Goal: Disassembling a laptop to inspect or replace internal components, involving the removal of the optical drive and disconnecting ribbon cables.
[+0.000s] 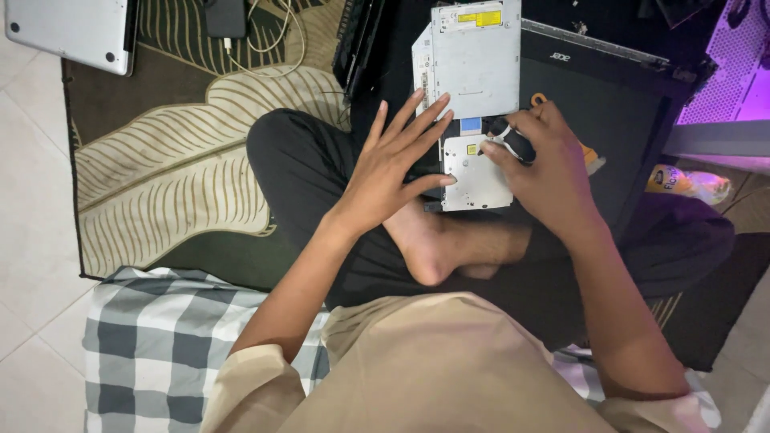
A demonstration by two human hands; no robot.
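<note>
Screwdriver (513, 143) gripped in our right hand (549, 172), tip on small drive (475, 172) atop black laptop (609, 120); left hand (393, 164), fingers splayed, steadies drive edge. Keep tip square, press firm w/ slow turns.

Far out to the left of the hands, a silver laptop (72, 30) lies shut on the tiled floor (28, 184), at the edge of a dark rug with pale leaf shapes (172, 160). A white cable (273, 36) curls above the hands. A grey checked cushion (156, 345) lies below them, and a yellow packet (688, 183) to their right.
</note>
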